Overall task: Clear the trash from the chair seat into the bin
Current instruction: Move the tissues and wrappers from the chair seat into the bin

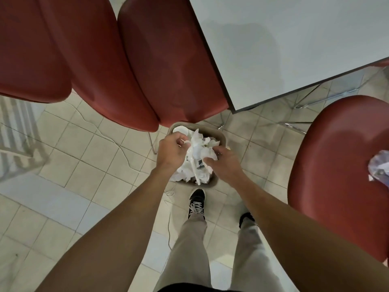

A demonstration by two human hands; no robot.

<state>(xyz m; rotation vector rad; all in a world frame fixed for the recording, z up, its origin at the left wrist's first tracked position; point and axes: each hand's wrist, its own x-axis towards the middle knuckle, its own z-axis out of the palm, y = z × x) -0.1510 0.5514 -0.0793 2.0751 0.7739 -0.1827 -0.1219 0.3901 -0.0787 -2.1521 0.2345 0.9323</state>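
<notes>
Trash (196,153) gripped by both hands (171,151) (226,163) hangs over the bin (223,138); more waits on the right chair seat (336,157).

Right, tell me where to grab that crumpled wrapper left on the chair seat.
Judging by its pose, pinch the crumpled wrapper on its raised top folds, coming from above. It lies loose near the right edge of the chair seat, bunched up with nothing over it; its far side runs out of frame.

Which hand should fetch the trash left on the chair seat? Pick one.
Right. The leftover trash lies on the chair at the person's right, nearer the right hand. The left hand is across the bin, pinching paper.
</notes>
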